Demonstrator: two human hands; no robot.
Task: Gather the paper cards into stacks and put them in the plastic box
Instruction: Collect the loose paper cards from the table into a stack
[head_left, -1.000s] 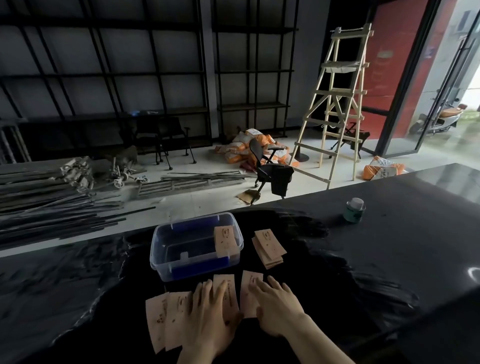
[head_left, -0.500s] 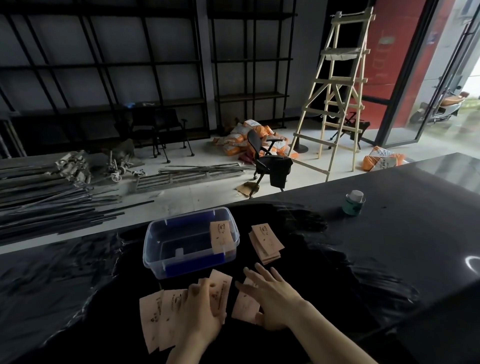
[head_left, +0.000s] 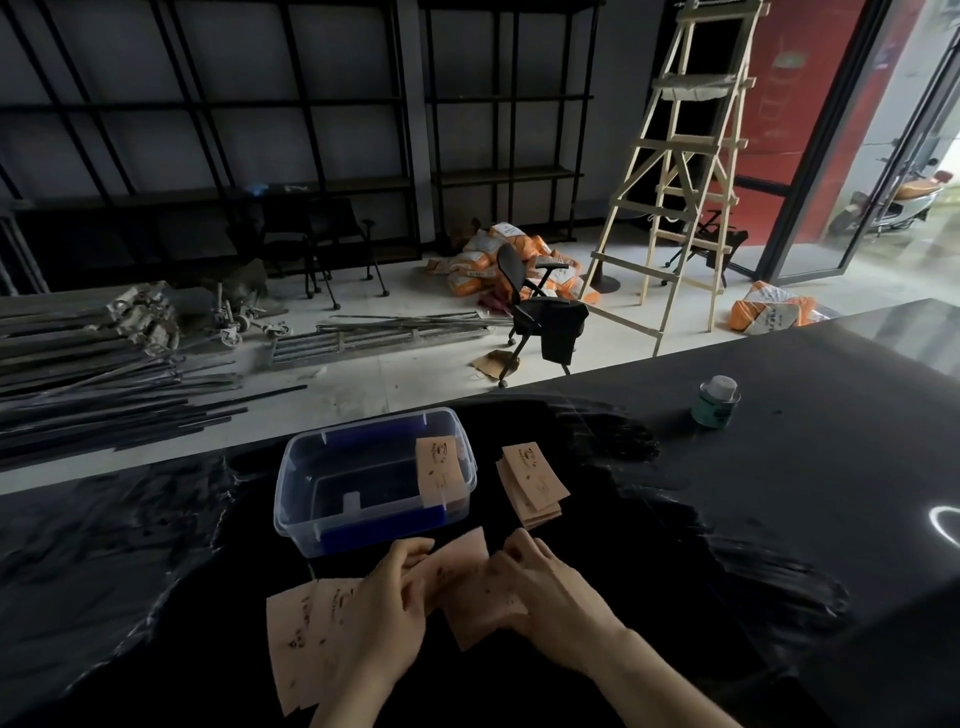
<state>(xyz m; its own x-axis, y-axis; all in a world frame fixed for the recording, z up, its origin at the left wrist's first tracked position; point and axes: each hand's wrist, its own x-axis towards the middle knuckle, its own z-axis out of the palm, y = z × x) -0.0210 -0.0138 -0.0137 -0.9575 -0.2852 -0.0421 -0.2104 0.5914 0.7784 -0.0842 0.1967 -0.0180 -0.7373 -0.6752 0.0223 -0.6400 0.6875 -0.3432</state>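
Observation:
My left hand (head_left: 382, 616) and my right hand (head_left: 545, 592) both grip a small bunch of tan paper cards (head_left: 470, 587), lifted just above the black counter. Two more cards (head_left: 298, 636) lie flat under and left of my left hand. The clear plastic box (head_left: 311, 467) with a blue base stands just beyond my hands; one stack of cards (head_left: 439, 470) leans against its right inner wall. Another stack of cards (head_left: 532, 483) lies on the counter right of the box.
A small green jar with a white lid (head_left: 716, 402) stands on the black counter (head_left: 779, 493) at the far right. Beyond the counter's far edge are a floor with metal rods (head_left: 104, 384), an office chair (head_left: 540, 312) and a wooden ladder (head_left: 680, 171).
Both hands went from pressing flat on separate cards to pulling them together and lifting them as one bunch between the hands. The view shifted slightly down.

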